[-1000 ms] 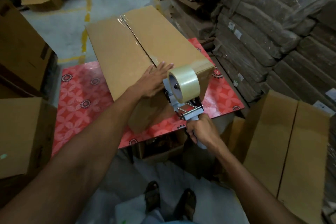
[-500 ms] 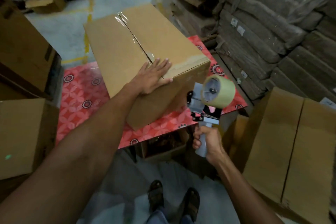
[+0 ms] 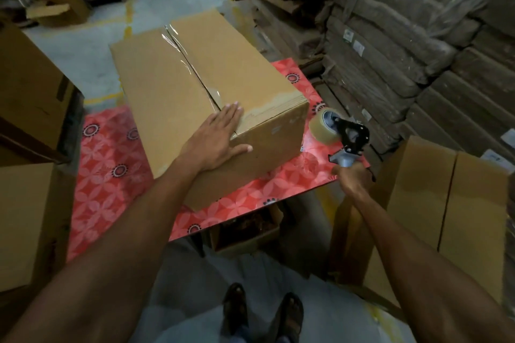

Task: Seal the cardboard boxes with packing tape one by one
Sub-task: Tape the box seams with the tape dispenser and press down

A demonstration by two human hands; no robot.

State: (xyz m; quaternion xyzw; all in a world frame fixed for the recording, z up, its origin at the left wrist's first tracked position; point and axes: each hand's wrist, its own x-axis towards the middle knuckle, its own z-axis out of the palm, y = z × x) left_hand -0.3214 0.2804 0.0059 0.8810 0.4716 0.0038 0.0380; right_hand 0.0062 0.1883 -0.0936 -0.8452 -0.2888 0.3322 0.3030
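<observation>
Moved: tape dispenser (image 3: 340, 133) has swung off the box's near end, out to the right | right hand (image 3: 351, 178) curled round its handle | left hand (image 3: 217, 142) flat, fingers straight, on the cardboard box (image 3: 172, 97) | box on red table (image 3: 111, 153), left of dispenser, long axis running away | brown, glossy clear tape along centre seam

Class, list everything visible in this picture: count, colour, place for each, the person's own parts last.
Large cardboard box: one, brown, on the table.
Clear packing tape strip: one, shiny, along its top seam.
Floral-patterned table: one, red, under the box.
Handheld tape dispenser: one, black and grey, right of box.
Other cardboard boxes: several, brown, left and right.
Flattened cardboard stacks: many, brown, back right.
Left hand: one, flat on the box.
Right hand: one, gripping the dispenser handle.
</observation>
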